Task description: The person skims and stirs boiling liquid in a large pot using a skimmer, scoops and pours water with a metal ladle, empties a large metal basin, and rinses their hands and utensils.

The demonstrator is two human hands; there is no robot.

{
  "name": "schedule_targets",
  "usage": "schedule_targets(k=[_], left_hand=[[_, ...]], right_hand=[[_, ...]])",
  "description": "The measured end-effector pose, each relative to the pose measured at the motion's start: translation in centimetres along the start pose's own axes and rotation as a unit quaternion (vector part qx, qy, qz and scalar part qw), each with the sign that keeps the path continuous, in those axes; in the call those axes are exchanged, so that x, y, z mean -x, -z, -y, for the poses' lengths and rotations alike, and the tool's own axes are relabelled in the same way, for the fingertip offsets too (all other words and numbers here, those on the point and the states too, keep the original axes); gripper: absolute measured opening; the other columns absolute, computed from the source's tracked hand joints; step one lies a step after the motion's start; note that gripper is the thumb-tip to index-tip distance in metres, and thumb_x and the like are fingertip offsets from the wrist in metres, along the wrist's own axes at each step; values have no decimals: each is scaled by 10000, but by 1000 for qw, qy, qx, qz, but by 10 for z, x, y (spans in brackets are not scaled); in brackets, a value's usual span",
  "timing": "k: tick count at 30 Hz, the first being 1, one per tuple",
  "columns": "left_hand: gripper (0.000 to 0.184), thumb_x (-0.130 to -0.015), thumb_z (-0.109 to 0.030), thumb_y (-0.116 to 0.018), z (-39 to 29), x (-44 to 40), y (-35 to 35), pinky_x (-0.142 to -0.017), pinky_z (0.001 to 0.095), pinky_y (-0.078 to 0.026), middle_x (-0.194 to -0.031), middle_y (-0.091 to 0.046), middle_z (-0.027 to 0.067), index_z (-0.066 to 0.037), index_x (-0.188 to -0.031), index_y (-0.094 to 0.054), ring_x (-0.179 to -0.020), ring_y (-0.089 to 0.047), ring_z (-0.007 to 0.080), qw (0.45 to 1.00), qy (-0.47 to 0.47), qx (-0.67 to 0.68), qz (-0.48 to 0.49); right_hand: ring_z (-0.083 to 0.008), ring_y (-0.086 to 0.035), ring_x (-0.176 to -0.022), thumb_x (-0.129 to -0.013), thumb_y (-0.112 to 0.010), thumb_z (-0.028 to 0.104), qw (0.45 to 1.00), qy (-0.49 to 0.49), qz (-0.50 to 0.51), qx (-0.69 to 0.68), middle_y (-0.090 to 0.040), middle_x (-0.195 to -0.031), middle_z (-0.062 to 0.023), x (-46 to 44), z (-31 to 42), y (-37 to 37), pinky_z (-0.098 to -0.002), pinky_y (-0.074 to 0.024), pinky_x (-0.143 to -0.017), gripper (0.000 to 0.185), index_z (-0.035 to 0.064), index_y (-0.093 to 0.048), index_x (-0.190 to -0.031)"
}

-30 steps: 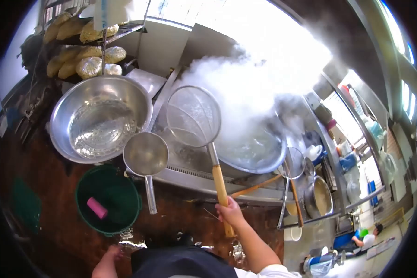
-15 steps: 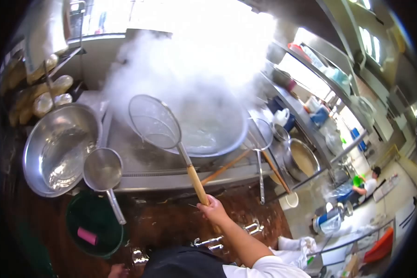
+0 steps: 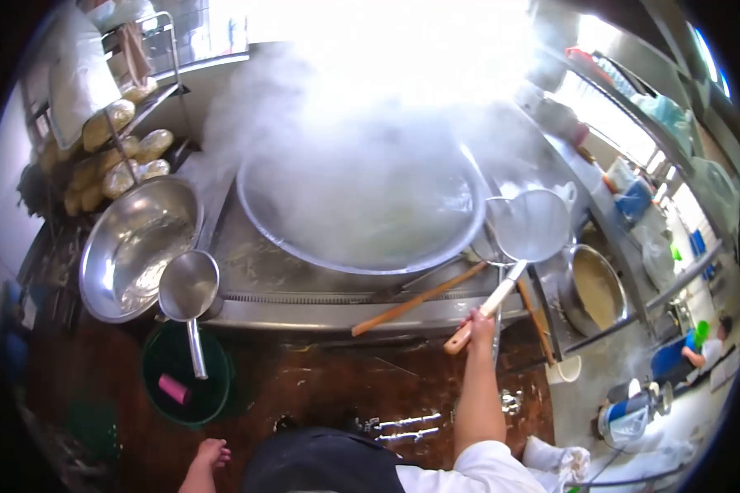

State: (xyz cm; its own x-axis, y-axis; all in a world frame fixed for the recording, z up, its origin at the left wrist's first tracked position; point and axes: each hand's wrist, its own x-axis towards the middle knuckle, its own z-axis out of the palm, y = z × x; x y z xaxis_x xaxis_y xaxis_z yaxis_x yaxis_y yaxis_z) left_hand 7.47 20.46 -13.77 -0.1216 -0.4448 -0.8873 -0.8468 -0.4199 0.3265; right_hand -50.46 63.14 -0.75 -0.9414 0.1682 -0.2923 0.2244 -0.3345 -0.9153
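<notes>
My right hand (image 3: 478,327) is closed round the wooden handle of a wire strainer (image 3: 531,226), whose mesh head is over the utensils to the right of the big wok. Low at the left, my left hand (image 3: 214,452) is held near my apron with its fingers curled, and whether anything is in it is too small to tell. Thick steam rises from the large wok (image 3: 362,269) and hides most of its contents. A metal ladle (image 3: 189,285) rests at the edge of a wide steel basin (image 3: 107,238).
Below the ladle stands a green bucket (image 3: 210,403) with a pink object (image 3: 173,389) inside. A wooden-handled tool (image 3: 419,298) lies across the stove's front edge. At the right are a pot (image 3: 596,287), a white container (image 3: 565,370) and another person (image 3: 707,353).
The strainer in my right hand has swung right, from in front of the wok to the utensils beside it. My left hand has come further into view. The camera view has shifted.
</notes>
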Motion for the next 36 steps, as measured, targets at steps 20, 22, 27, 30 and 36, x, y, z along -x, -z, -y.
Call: schedule_targets(k=[20, 22, 27, 30, 36], left_hand=[[287, -887, -285, -549, 57, 59, -72, -537, 317, -468, -887, -639, 70, -90, -1097, -566, -641, -593, 159, 991, 32, 124, -45], [294, -889, -297, -549, 84, 59, -74, -550, 323, -474, -896, -641, 71, -92, -1100, -562, -666, -601, 169, 989, 84, 113, -45], [296, -892, -309, -550, 131, 46, -68, -569, 339, -484, -891, -643, 69, -102, -1103, -552, -694, -611, 183, 979, 154, 131, -38], [285, -891, -301, -552, 129, 41, -58, -566, 335, -483, -860, -637, 61, -104, -1097, -552, -675, -604, 172, 978, 138, 152, -33], [239, -883, -267, -562, 103, 20, -21, -554, 308, -474, -830, -628, 51, -89, -1040, -588, -639, -588, 147, 979, 48, 196, -9]], right_hand=[[-316, -565, -925, -741, -717, 284, 789, 251, -87, 554, -569, -1013, -153, -25, 8, -30, -418, -453, -826, 638, 59, -437, -1269], [-260, -553, -837, -781, -686, 204, 758, 403, -55, 511, -550, -933, -112, -28, 2, -49, -380, -461, -768, 505, 8, -489, -1203], [-99, -538, -726, -839, -659, 141, 891, 201, 274, 299, -590, -840, -23, 62, -17, -163, -266, -463, -656, 259, 39, -583, -1064], [-109, -568, -800, -853, -656, 200, 827, -18, 472, 304, -621, -876, -30, 170, -51, -227, -257, -478, -707, 282, 39, -598, -1077], [-197, -575, -964, -842, -587, 519, 720, -381, 532, 231, -585, -1092, -84, 291, -185, -324, -343, -483, -794, 580, 83, -505, -1216]])
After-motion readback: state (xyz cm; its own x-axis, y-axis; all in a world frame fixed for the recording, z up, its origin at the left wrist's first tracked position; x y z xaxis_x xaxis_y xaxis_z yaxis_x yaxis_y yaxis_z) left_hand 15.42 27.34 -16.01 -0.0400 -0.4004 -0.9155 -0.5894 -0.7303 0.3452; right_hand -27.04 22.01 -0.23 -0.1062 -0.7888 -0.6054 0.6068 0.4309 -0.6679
